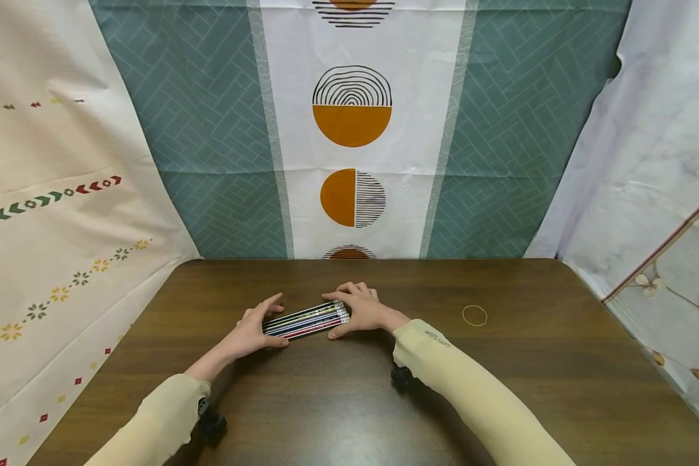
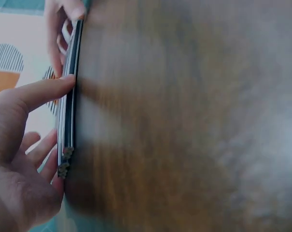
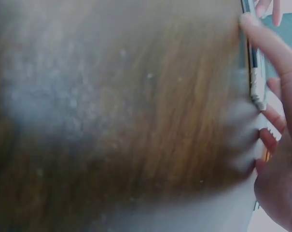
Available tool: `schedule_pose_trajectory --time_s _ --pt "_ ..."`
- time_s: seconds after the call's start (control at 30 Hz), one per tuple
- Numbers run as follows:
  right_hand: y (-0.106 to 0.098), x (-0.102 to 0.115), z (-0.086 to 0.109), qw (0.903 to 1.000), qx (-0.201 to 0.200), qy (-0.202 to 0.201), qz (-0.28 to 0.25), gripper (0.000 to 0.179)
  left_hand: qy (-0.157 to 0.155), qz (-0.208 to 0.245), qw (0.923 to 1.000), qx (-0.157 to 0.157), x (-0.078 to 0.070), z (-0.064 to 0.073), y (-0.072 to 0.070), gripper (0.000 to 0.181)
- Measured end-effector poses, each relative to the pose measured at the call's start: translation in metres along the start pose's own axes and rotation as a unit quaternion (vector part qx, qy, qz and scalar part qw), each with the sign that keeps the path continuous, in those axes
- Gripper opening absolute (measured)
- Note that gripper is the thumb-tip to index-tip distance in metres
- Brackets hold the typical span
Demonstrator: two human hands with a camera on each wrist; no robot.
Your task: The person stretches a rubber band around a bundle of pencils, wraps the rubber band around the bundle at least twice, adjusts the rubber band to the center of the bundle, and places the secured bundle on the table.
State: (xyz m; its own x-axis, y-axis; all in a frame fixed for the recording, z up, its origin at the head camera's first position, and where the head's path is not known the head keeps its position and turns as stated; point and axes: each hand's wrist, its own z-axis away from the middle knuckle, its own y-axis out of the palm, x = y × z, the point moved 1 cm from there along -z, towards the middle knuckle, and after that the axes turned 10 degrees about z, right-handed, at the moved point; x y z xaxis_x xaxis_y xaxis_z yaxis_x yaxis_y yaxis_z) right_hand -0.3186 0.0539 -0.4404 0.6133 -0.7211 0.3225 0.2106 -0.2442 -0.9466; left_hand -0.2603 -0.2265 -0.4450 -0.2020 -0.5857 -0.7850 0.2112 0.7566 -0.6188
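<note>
A row of several pencils (image 1: 305, 320) in black, yellow, blue and red lies side by side, slanting up to the right in the head view. My left hand (image 1: 260, 329) spans the left end, thumb along the near edge and fingers at the far edge. Around the eraser end, my right hand (image 1: 358, 310) holds the row the same way, with its index finger on the far side. Stacked pencil ends (image 2: 64, 162) show by the left palm in the left wrist view. Pale erasers (image 3: 258, 96) stand out near the right fingers in the right wrist view.
A thin yellow rubber band (image 1: 474, 315) lies to the right on the brown wooden table (image 1: 349, 401). Patterned cloths (image 1: 352, 155) hang behind the table's far edge and along both sides. Dark wrist devices (image 1: 211, 424) sit under both sleeves.
</note>
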Motion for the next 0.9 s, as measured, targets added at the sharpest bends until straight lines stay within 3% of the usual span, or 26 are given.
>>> schedule_pose_trajectory --time_s 0.17,0.37,0.6,0.9 --pt "0.003 0.001 -0.005 0.9990 -0.004 0.009 -0.044 0.068 -0.004 0.014 0.9997 0.021 0.005 -0.005 -0.004 0.093" --pt "0.005 0.001 -0.008 0.9974 -0.003 0.014 -0.071 0.060 0.017 0.008 0.9992 0.035 0.005 -0.008 -0.006 0.081" --pt "0.008 -0.001 -0.011 0.9978 -0.006 0.001 -0.065 0.054 0.031 0.005 0.9987 0.040 0.003 -0.009 -0.006 0.070" --pt "0.009 -0.001 -0.013 0.9981 -0.010 -0.007 -0.060 0.048 0.019 0.017 0.9987 0.044 0.003 -0.012 -0.005 0.062"
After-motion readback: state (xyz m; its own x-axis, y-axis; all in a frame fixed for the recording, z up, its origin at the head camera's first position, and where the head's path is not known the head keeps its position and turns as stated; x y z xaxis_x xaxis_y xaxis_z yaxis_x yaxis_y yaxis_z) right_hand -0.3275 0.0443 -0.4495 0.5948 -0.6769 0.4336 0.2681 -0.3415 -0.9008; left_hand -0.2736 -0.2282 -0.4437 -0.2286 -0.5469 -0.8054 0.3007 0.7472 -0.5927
